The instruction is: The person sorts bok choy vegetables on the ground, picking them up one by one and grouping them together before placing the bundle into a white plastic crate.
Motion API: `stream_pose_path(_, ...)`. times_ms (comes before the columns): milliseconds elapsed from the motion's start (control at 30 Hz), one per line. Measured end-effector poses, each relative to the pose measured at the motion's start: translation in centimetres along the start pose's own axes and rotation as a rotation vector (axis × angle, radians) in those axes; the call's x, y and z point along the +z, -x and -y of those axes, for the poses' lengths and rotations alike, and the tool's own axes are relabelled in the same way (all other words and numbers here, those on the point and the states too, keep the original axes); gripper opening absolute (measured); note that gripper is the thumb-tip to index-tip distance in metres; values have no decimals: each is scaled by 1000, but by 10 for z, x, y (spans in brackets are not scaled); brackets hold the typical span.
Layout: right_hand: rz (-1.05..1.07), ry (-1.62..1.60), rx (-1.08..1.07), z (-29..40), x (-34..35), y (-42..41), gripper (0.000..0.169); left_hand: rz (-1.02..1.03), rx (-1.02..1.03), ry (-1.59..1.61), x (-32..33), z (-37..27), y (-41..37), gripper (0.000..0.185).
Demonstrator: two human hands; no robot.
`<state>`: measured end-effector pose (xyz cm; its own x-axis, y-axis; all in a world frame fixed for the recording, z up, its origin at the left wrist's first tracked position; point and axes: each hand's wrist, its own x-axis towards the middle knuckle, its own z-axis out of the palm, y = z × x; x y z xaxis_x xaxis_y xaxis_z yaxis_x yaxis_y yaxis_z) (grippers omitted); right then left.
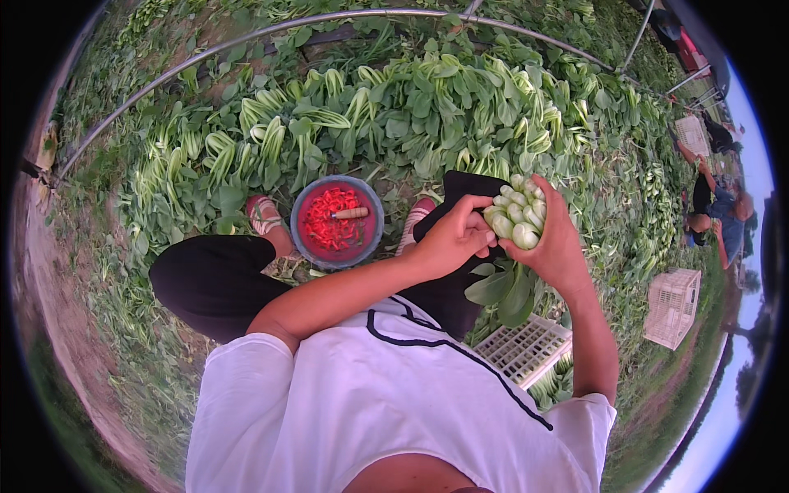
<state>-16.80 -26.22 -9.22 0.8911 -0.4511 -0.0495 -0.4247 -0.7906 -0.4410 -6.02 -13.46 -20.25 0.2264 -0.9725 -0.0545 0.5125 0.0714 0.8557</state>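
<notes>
My right hand [555, 246] grips a bunch of bok choy [516, 212] from its right side. The pale cut bases face up at me, and green leaves [504, 291] hang below. At the bunch's left side, my left hand [459, 233] has its fingers bent against the stems; whether a thin tie lies in them is hidden. Between my feet stands a grey-rimmed bucket [297, 209] with a reddish inside. It holds many thin red strips [330, 231], perhaps ties, and a tool with a wooden handle [350, 213] lies on them.
Cut bok choy [425, 98] lies in a long curved row ahead. A metal pipe [296, 23] arches beyond it. By my right thigh is a plastic crate [524, 348]; another crate [673, 308] stands farther right. People [727, 215] are at the far right.
</notes>
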Motion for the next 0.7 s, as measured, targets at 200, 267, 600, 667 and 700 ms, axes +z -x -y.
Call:
stream_pose_path(200,-221,77,-86,1,30,31,94,300,-224,-58,-31,-23,-17,77)
stream_pose_path(267,-244,49,-83,0,32,30,94,349,-110,-266,-39,-24,-28,73)
stream_pose_path(600,-302,59,-108,4,49,34,101,215,268,66,-4,-24,-50,53)
stream_pose_path(667,-351,79,-56,9,52,37,103,171,190,245,0,-24,-52,49)
stream_pose_path(700,-378,92,-52,10,54,36,103,157,158,268,1,-25,-51,48)
